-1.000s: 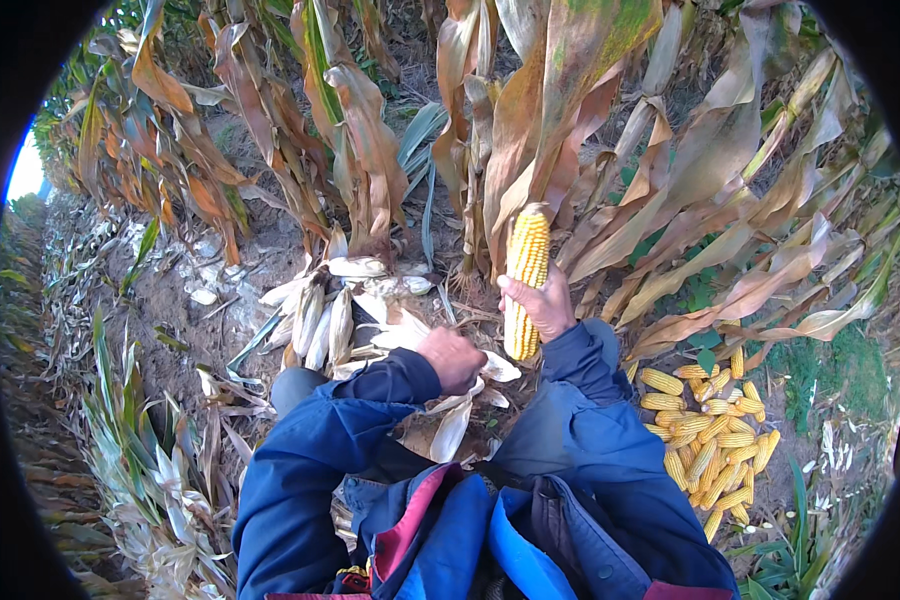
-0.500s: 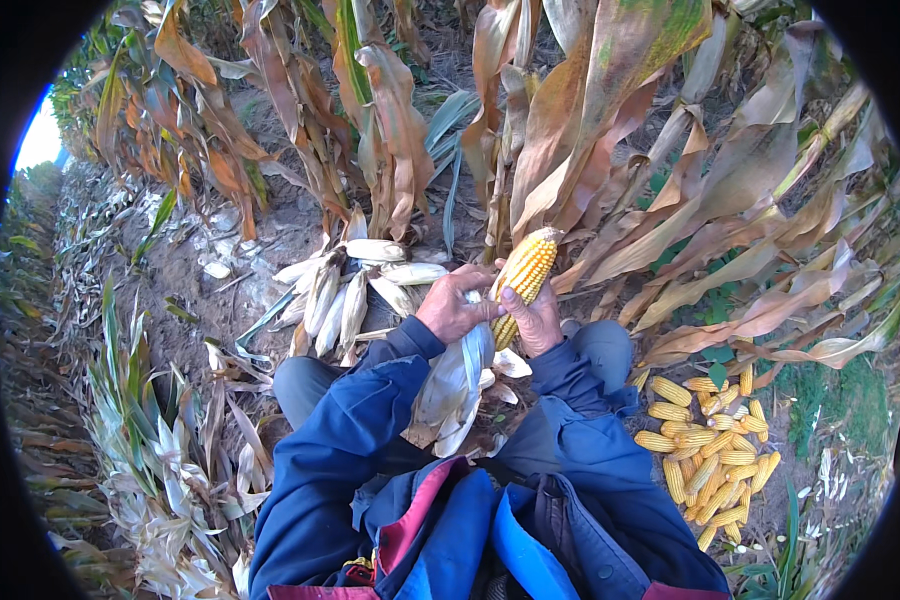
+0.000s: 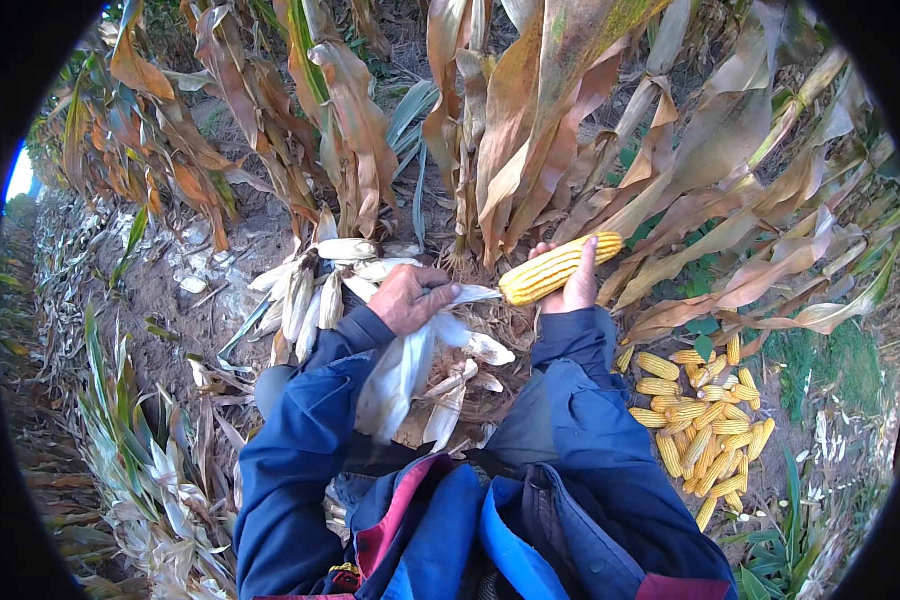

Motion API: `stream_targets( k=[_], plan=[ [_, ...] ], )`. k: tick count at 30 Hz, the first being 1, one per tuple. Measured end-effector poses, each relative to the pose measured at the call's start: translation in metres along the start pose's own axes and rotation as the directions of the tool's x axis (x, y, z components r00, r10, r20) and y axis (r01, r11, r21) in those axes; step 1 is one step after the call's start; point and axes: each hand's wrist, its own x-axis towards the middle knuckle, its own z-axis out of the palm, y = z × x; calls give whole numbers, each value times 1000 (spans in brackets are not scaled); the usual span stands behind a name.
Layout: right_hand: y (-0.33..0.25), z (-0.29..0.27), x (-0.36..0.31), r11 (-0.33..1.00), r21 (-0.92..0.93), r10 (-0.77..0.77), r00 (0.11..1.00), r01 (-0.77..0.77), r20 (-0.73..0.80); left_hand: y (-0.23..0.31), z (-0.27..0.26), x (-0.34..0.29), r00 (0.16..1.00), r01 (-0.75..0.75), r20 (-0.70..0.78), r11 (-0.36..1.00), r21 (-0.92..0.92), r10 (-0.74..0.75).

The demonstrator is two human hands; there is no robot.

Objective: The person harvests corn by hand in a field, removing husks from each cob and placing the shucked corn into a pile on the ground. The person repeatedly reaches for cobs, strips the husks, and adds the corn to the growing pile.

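In my right hand [image 3: 577, 284] lies a bare yellow ear of corn [image 3: 558, 268], tilted with its far end up to the right; the thumb is over it and the other fingers are partly hidden beneath. My left hand [image 3: 408, 299] is closed on a pale corn husk [image 3: 402, 375] that hangs down toward my lap. One strip of that husk points at the cob's near end; whether it touches cannot be made out. Beyond my left hand is a heap of ears still in dry husks [image 3: 310, 293].
A pile of husked yellow ears [image 3: 705, 425] lies on the ground to my right. Dry corn stalks [image 3: 530, 130] stand across the far side and lean in at the right. Stripped husks [image 3: 175, 490] are heaped at the left, and loose husks [image 3: 450, 405] lie between my legs.
The ear has come away from the husk and moved right in my right hand, now tilted flatter. My left hand has drawn left with the husk. The whole view has shifted slightly.
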Motion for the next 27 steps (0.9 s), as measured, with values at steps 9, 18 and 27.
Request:
stream_targets(
  k=[9, 18, 27],
  plan=[
    [-239, -244, 19, 892, -237, -447, 831, 386, -330, -81, -240, -147, 868, 293, -437, 469, 834, 235],
    [-354, -269, -81, 864, -320, -442, 890, 388, -114, -26, -357, -461, -409, 682, -847, -731, -37, -339],
    [-4, 19, 17, 890, -455, 79, 972, 31, 221, -261, -202, -173, 295, 883, -572, -10, 469, -766]
  ],
)
